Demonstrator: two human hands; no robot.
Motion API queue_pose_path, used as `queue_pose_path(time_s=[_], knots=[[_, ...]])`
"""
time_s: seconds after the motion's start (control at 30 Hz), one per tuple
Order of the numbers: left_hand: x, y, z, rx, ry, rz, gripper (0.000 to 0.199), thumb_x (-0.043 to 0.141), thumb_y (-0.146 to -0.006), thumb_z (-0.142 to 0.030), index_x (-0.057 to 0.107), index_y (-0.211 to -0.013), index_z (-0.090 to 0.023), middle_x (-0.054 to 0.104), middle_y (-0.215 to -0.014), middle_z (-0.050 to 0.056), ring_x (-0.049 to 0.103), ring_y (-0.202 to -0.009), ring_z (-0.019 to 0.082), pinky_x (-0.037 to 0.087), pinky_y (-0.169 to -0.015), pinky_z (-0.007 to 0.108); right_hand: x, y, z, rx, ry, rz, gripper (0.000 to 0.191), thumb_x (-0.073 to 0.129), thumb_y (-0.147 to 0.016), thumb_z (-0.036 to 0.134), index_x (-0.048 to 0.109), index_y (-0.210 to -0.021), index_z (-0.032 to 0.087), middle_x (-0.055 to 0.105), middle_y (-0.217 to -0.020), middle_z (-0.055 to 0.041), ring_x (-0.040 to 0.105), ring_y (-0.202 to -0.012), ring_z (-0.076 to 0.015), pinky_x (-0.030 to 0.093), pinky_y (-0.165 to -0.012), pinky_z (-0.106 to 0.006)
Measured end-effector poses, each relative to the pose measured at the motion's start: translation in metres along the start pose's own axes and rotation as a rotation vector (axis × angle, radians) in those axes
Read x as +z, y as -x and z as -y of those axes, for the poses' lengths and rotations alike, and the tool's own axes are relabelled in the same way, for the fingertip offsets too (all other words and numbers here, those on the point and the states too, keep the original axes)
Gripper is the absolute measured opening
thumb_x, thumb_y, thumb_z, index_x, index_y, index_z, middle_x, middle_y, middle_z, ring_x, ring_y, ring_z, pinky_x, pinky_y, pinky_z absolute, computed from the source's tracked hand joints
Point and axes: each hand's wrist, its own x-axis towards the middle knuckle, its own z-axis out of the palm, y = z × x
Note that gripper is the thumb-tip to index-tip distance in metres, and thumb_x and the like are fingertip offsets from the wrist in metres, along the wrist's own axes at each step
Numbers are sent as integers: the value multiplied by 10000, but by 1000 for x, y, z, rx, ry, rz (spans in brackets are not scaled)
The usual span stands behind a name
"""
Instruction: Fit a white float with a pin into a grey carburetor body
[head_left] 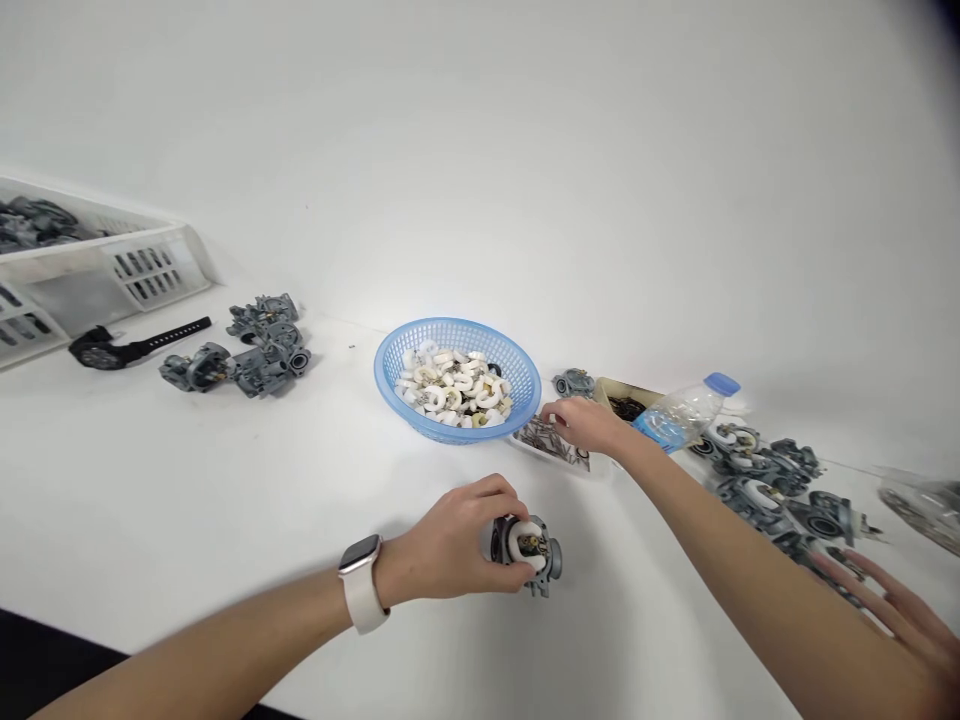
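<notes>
My left hand (469,545), with a white-strapped watch on its wrist, grips a grey metal carburetor (553,560) on the table. A white horseshoe-shaped float (517,541) sits in its upturned bowl side, between thumb and fingers. My right hand (581,422) reaches into a small white tray (551,455) of thin metal pins. Its fingertips are pinched together among the pins; whatever they hold is too small to make out. Just left of that tray stands a blue plastic basket (386,385) full of white floats.
Several carburetors (266,345) lie at left beside a black wristwatch (105,350) and a white crate (161,265). At right are a dark-filled box (611,390), a plastic bottle (679,415) and more carburetors (757,495). Another person's hand (900,610) touches that area.
</notes>
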Motion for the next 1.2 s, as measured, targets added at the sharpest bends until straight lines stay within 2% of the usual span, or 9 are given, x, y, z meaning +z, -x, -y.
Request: queue_pose_path(time_s=[0.1, 0.27, 0.37, 0.5, 0.8, 1.2], knots=[[0, -1, -1, -23, -8, -5, 370, 850, -752, -320, 706, -1077, -215, 651, -1059, 36, 662, -873, 195, 544, -831, 319, -1, -12, 0, -4, 37, 51, 340, 591, -844, 105, 759, -1099, 255, 768, -1013, -83, 698, -937, -257, 413, -690, -273], [-2, -2, -3, -55, -31, 13, 373, 864, -736, -334, 709, -1053, -212, 659, -1069, 35, 677, -887, 210, 540, -819, 318, -5, -19, 2, 12, 79, 123, 212, 661, -851, 191, 753, -1035, 245, 753, -968, -72, 692, -886, -241, 415, -656, -271], [-3, -3, -4, -72, -34, 35, 382, 864, -737, -342, 708, -1063, -219, 661, -1075, 34, 681, -901, 219, 539, -821, 318, -5, -22, 3, 24, 106, 176, 144, 691, -903, 269, 726, -1029, 208, 730, -977, -64, 676, -867, -219, 478, -709, -297], [-5, -2, -5, -73, -37, 45, 391, 862, -746, -355, 704, -1077, -220, 659, -1092, 33, 682, -919, 221, 539, -830, 319, -6, -24, 3, 29, 138, 247, 246, 666, -986, 387, 686, -1068, 156, 701, -1029, -51, 672, -898, -201, 560, -821, -389], [-4, -3, -5, -58, -42, 42, 362, 855, -749, -348, 702, -1053, -226, 661, -1076, 38, 681, -898, 226, 544, -805, 324, -9, -19, 7, 40, 161, 324, 279, 662, -1010, 336, 662, -1222, 154, 687, -1214, -87, 695, -1030, -236, 598, -885, -434], [-3, 0, -2, -42, -50, 36, 373, 847, -762, -349, 694, -1080, -226, 654, -1092, 35, 678, -914, 218, 542, -821, 325, -8, -19, 11, 66, 233, 345, 228, 663, -1009, 335, 684, -1145, 154, 705, -1150, -75, 697, -996, -220, 596, -870, -419]])
